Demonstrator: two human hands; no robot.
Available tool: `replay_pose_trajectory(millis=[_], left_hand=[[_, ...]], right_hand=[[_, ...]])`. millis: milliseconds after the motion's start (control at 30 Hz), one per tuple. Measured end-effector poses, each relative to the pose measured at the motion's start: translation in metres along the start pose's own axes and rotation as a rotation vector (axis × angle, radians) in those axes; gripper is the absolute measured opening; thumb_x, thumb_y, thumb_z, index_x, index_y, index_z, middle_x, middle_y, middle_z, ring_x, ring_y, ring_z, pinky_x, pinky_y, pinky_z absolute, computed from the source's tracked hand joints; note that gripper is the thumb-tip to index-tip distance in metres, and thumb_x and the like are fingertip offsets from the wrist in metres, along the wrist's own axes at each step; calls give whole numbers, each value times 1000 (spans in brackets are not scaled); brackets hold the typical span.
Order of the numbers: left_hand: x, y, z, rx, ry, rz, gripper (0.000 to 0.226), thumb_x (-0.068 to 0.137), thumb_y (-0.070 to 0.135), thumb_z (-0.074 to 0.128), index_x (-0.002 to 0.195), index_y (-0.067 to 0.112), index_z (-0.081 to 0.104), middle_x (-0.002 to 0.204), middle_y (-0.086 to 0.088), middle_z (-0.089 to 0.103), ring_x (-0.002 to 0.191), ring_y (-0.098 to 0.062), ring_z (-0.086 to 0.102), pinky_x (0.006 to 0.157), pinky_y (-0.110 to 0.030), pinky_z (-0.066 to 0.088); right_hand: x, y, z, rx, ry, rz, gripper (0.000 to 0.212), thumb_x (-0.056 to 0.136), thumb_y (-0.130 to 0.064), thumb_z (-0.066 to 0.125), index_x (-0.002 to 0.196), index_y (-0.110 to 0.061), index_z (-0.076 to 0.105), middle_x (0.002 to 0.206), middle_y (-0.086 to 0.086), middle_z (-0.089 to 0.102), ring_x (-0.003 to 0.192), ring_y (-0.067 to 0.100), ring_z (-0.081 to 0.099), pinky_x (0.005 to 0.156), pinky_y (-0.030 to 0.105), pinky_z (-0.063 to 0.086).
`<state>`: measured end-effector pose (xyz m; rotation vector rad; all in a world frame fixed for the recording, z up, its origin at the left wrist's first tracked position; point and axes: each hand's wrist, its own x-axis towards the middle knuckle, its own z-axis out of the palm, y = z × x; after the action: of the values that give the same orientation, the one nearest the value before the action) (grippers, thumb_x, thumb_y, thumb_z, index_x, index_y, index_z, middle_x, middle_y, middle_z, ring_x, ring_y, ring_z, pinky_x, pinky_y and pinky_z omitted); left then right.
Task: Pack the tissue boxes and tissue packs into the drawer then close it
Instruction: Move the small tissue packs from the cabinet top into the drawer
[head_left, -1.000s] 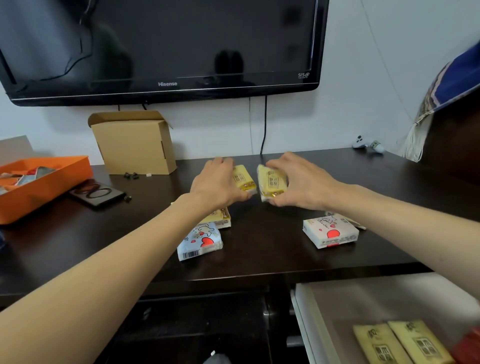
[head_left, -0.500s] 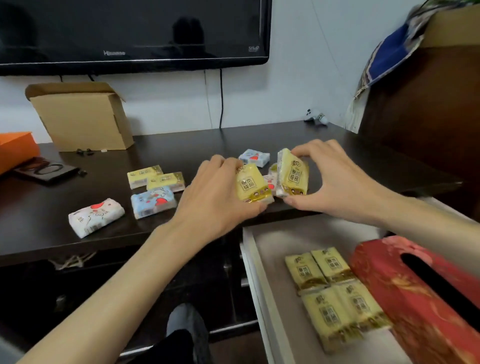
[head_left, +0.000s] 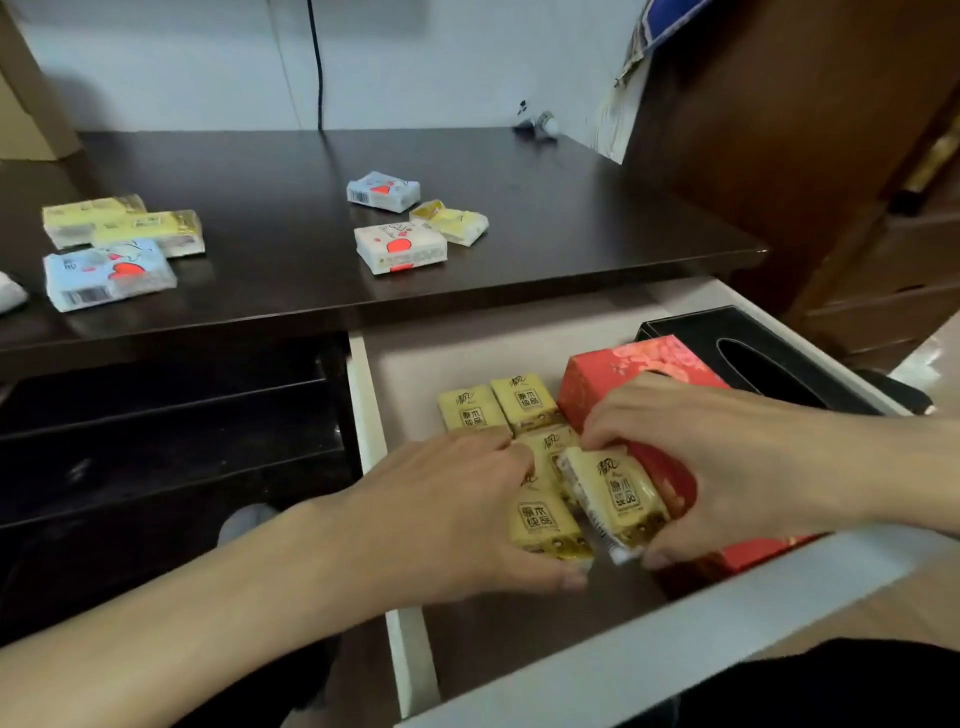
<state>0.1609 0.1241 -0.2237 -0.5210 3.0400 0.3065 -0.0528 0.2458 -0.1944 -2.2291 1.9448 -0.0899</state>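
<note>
The white drawer (head_left: 366, 415) stands pulled out under the dark desk. Inside it, my left hand (head_left: 447, 514) grips one yellow tissue pack (head_left: 543, 525) and my right hand (head_left: 727, 462) grips a second yellow pack (head_left: 618, 499), tilted, both low against the drawer floor. Two more yellow packs (head_left: 498, 408) lie just behind them. A red tissue box (head_left: 639, 364) and a black tissue box (head_left: 748, 353) sit at the drawer's right. On the desk lie a white pack (head_left: 400, 247), a blue pack (head_left: 383, 190), a small yellow pack (head_left: 451, 222), two yellow packs (head_left: 122, 226) and a blue pack (head_left: 106, 274).
The dark desk top (head_left: 291, 176) overhangs the drawer's back. Open black shelves (head_left: 171, 415) are left of the drawer. A brown wooden cabinet (head_left: 810, 130) rises at the right. A black cable (head_left: 316, 62) hangs down the wall, and a cardboard box corner (head_left: 26, 114) shows far left.
Both hands have carried their yellow packs from above the desk edge down into the drawer, beside the packs lying there. The view has dropped and swung right.
</note>
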Motion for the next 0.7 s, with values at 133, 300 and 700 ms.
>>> replay_pose_trajectory(millis=[133, 300, 700], left_hand=[[-3, 5, 9, -70, -20, 29, 75, 67, 86, 50, 117, 30, 50, 106, 16, 46, 91, -6, 47, 76, -27, 44], [-8, 11, 18, -172, -40, 51, 67, 75, 69, 63, 128, 31, 46, 115, 14, 36, 96, -4, 49, 83, -26, 49], [-7, 8, 23, -220, -138, 31, 60, 77, 61, 67, 126, 31, 51, 115, 14, 38, 96, -7, 51, 82, -29, 50]], right_hand=[[-10, -1, 5, -37, -41, 19, 69, 67, -71, 72, 127, -39, 61, 121, -22, 61, 115, 0, 51, 108, 35, 43], [-1, -7, 15, -264, -199, -76, 53, 74, -62, 68, 123, -41, 67, 119, -21, 68, 116, 8, 59, 106, 39, 40], [2, -7, 20, -226, -191, 8, 56, 70, -69, 69, 119, -41, 65, 113, -24, 64, 114, 3, 51, 114, 41, 33]])
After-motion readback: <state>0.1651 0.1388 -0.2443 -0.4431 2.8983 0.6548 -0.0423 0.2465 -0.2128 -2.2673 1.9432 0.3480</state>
